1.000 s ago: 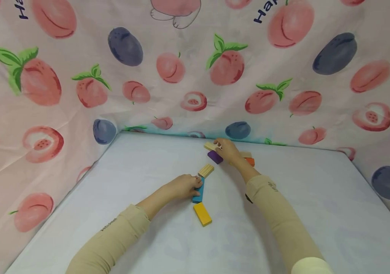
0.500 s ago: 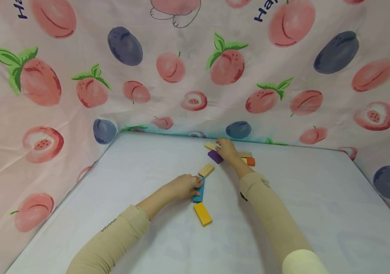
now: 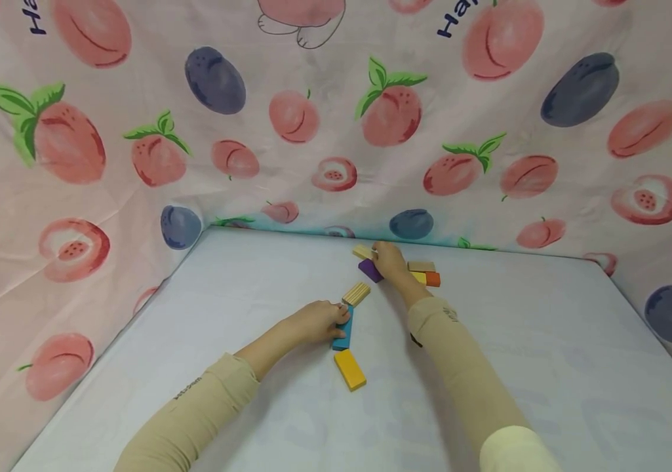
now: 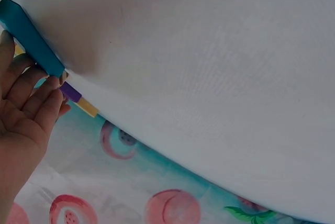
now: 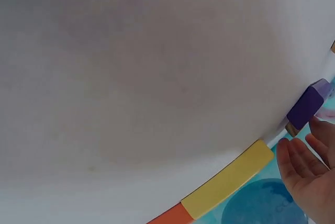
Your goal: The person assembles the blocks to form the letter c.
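Note:
My left hand (image 3: 316, 322) grips a blue block (image 3: 343, 331) lying flat on the white surface, thumb on the near part and fingers toward its far end. In the left wrist view, several fingers lie along the edge of this block. Farther back, my right hand (image 3: 391, 263) holds the right end of a pale wooden block (image 3: 362, 252). A purple block (image 3: 370, 270) lies just in front of it, close to the thumb. A ridged wooden block (image 3: 356, 294) sits beyond the blue one, and a yellow-orange block (image 3: 350, 370) touches its near end.
Right of my right hand lie another pale wooden block (image 3: 421, 266), a yellow block (image 5: 227, 180) and an orange block (image 3: 433, 279). A dark thing (image 3: 415, 340) is mostly hidden under the right sleeve. A fruit-print cloth (image 3: 336, 131) rises behind and at the sides.
My right forearm has swung slightly left, uncovering more of the yellow and pale blocks beside it. The right fingers have closed in a little at the wooden block. My left hand keeps still.

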The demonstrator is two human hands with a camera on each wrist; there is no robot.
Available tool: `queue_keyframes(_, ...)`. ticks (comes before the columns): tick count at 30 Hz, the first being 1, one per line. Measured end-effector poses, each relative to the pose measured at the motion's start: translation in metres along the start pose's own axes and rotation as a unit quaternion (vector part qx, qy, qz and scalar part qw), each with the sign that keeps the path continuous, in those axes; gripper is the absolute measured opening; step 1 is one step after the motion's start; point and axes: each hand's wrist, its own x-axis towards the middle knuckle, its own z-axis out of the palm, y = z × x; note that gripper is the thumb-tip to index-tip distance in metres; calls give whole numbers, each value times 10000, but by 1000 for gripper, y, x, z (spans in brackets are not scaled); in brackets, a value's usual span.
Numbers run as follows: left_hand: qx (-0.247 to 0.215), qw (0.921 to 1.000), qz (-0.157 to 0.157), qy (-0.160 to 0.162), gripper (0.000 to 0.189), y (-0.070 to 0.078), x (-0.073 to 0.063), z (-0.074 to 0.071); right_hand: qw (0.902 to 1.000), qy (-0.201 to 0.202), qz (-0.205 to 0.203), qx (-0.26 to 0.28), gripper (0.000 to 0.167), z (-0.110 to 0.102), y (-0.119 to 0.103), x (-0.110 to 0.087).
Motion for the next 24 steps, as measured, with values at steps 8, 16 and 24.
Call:
queue_keyframes(8,8,10000,-73,-40,45,2,0,0,9998,210,-76,4,32,37,31,31)
queue_keyframes(16,-25,10000,25,7,44,1,2,3,9976,-320,578,-183,22,24,22,25)
queue_keyframes(24,-11,10000,-73,-22,45,1,1,2,9980,163,530,309,18,1,2,-2)
